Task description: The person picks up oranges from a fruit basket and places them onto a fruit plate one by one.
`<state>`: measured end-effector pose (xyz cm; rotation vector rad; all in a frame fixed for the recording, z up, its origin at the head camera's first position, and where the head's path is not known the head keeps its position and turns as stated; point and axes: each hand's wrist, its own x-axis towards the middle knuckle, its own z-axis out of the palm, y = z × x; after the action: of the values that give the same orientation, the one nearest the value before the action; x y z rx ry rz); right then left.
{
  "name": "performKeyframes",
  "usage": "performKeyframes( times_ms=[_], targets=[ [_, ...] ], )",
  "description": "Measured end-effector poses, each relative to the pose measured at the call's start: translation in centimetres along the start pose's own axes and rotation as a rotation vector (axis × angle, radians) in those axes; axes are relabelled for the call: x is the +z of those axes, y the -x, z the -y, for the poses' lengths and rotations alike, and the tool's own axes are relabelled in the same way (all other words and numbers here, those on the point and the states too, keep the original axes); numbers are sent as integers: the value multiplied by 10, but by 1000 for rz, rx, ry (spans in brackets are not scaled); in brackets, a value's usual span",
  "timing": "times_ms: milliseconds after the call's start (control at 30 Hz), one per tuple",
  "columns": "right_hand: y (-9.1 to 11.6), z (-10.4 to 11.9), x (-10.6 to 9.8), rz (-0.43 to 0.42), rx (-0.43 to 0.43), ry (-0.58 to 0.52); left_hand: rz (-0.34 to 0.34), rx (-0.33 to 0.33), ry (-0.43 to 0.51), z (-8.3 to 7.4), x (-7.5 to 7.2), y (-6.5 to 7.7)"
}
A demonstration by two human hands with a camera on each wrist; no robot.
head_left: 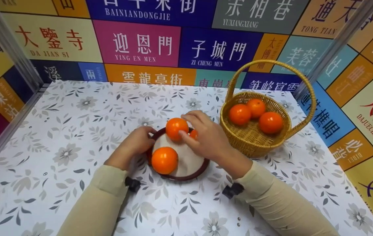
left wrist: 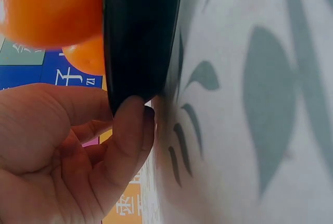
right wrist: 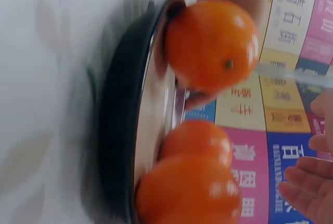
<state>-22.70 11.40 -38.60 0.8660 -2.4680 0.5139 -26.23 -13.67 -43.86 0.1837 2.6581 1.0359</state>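
Observation:
A shallow round plate [head_left: 186,168] with a cream inside and a dark rim stands on the table, bearing three oranges. One orange [head_left: 165,160] lies at its near left, another [head_left: 177,129] at the far edge, and a third orange [head_left: 193,134] is partly covered by my right hand. My left hand [head_left: 137,141] pinches the plate's left rim between thumb and fingers, as the left wrist view shows [left wrist: 67,146]. Over the plate's far right side hovers my right hand [head_left: 207,134]; in the right wrist view its loosely extended fingers [right wrist: 307,182] are apart from the oranges.
To the right of the plate stands a woven basket [head_left: 255,144] with a tall arched handle [head_left: 309,88], holding three more oranges [head_left: 270,122]. A floral cloth [head_left: 65,154] covers the table. Panels with printed signs [head_left: 137,42] enclose the back and sides.

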Motion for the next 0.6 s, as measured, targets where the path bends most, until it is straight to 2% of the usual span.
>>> performKeyframes(
  times_ms=[167, 333, 600],
  targets=[
    [0, -21, -7, -37, 64, -28, 12, -17, -3, 0, 0, 0],
    [0, -40, -12, -67, 129, -50, 3, 0, -2, 1, 1, 0],
    [0, -67, -20, -37, 283, -59, 0, -3, 2, 0, 0, 0]
  ],
)
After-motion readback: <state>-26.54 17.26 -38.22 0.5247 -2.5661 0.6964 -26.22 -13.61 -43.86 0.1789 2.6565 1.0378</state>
